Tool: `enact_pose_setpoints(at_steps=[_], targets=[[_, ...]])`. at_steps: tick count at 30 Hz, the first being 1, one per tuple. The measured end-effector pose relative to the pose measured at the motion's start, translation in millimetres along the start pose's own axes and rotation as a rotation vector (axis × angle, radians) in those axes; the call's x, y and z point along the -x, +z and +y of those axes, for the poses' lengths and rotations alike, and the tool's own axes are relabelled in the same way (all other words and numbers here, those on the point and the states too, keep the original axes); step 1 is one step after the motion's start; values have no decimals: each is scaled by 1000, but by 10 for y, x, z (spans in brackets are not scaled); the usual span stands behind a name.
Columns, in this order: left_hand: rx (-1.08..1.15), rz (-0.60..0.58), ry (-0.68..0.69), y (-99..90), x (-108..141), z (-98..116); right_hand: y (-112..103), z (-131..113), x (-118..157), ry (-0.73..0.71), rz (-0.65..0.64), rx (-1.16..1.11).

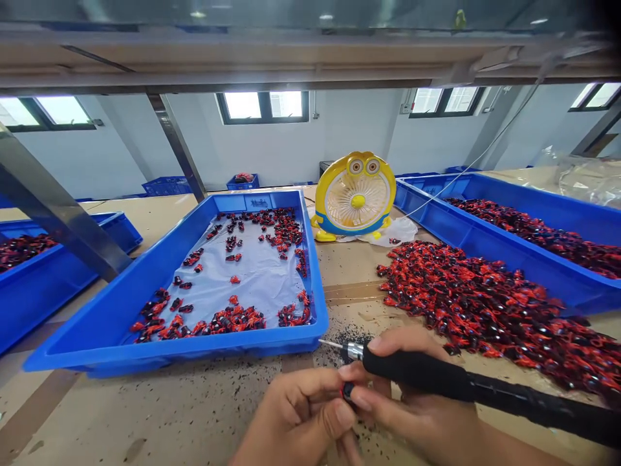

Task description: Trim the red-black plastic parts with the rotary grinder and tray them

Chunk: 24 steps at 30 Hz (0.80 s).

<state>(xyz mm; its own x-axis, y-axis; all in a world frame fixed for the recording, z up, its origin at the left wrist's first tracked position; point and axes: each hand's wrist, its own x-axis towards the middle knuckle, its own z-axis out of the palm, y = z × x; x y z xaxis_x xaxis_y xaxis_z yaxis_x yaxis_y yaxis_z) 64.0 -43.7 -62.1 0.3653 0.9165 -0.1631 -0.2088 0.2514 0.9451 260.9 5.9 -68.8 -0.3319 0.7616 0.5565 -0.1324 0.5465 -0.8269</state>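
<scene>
A long, shallow tray of blue plastic [204, 359], lined with a wrinkled white sheet [262, 278], stands on a tan tabletop [194, 414]. Inside it, small red-and-black pieces gather along the near end and in the far right corner, with others scattered between.

In front of the tray's near right corner, the left hand [303, 414] is curled, its thumb and fingertips brought together on 1 small red-and-black piece [347, 391], which the fingers mostly hide. The right hand [427, 401], to the right of that same tray corner, is closed around a black, foam-gripped rod tool with a silver collar [422, 372]; a fingertip of this hand also meets the small piece. The tool's thin metal tip [330, 343] points at the tray's near right corner; whether it touches the tray, I cannot tell.

Right of the tray lies a broad heap of red-and-black pieces [466, 291], and beyond the heap a 2nd blue tray [485, 239] holds more. A round yellow-and-blue fan with 2 cartoon eyes [358, 200] stands upright beside the tray's far right end. Black crumbs [233, 388] speckle the tabletop before the tray.
</scene>
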Motion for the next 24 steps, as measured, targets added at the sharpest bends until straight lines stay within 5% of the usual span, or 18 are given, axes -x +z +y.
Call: enact_pose_setpoints(at_steps=[7, 15, 24], targets=[[-82, 215, 196, -101, 18, -145, -124, 70, 19, -39, 82, 164], [-548, 238, 489, -244, 77, -60, -200, -144, -83, -270, 142, 393], [-542, 161, 617, -233, 90, -53, -360, -296, 61, -76, -87, 359]])
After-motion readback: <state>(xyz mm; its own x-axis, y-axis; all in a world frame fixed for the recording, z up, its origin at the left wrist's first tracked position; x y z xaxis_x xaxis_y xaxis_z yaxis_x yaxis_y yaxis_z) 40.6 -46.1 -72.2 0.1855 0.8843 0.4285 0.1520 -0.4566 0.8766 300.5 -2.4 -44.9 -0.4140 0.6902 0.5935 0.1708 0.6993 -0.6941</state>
